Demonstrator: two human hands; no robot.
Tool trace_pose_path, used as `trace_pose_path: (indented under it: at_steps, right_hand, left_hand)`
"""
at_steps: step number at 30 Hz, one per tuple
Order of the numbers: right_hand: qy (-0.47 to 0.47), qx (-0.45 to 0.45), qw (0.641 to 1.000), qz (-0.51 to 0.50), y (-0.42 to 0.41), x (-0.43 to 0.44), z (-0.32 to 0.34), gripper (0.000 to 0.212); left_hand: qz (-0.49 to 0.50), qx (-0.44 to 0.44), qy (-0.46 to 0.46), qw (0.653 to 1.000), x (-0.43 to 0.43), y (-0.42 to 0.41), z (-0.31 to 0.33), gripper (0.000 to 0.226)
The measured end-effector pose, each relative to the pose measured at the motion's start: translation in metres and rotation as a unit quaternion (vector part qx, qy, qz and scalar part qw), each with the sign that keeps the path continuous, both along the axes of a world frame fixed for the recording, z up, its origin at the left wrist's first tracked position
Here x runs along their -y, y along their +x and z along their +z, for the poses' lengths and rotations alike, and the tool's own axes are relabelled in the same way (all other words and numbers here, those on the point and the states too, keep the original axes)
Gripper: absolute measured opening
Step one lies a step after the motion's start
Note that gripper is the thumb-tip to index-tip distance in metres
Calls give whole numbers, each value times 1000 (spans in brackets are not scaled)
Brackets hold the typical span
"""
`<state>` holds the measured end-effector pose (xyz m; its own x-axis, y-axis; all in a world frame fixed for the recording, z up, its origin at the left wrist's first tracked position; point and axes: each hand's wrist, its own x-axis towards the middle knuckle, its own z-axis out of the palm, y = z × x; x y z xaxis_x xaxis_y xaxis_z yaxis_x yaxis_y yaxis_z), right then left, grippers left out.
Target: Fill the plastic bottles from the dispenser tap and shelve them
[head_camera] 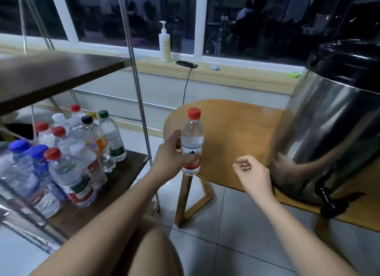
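Note:
My left hand [171,152] grips a clear plastic bottle [192,140] with a red cap and a red label, upright in the air over the left edge of the wooden table [232,127]. My right hand [251,171] hovers to its right with fingers loosely curled and nothing in it. At the right, on the table, stands the steel dispenser [333,131] with a black lid; its black tap [327,199] sticks out low over the table's front edge. Several capped bottles [67,152] crowd the lower shelf [115,179] on the left.
The metal rack's upper shelf [55,74] juts out above the bottles, with a steel post [139,103] between rack and table. On the windowsill sit a pump bottle [165,44], a phone [186,64] with a hanging cable and a green pad [294,75]. Below is tiled floor.

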<state>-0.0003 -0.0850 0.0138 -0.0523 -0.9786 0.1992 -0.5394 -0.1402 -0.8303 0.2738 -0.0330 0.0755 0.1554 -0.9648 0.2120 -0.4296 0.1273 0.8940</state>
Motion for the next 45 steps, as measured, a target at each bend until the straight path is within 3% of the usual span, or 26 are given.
trace_pose_path:
  at_steps: [7,11,15,20,26,31,36,39,42,45]
  right_hand:
    - [21,-83,995,48,14,-6,22,7]
    - [12,-53,988,146,67,-28,32,10]
    - [28,-20,959,281,136,-65,44,13]
    - [-30,-28,920,389,207,-123,77,36]
    - [-46,-99,899,425,260,-138,95,22]
    - [-85,-162,883,432,283,-139,96,21]
    - [-110,-149,874,449,307,-142,100,23]
    - [-118,-131,870,461,326,-144,100,25]
    - [-110,-130,871,461,347,-143,100,23]
    - [-100,-122,871,465,372,-146,97,17]
  left_hand:
    - [100,2,-18,995,-98,46,-23,58]
    - [155,-2,-16,988,-140,65,-41,60]
    - [197,-24,-15,980,-168,77,-55,65]
    - [233,-25,-5,972,-188,86,-61,71]
    - [260,-37,23,965,-208,89,-72,76]
    - [274,-94,-27,957,-239,78,-76,57]
    - [370,-83,-55,924,-296,87,-95,17]
    - [425,-88,-47,899,-312,115,-104,17]
    - [415,-71,-39,906,-307,147,-112,18]
    - [381,-36,-11,924,-290,178,-121,44]
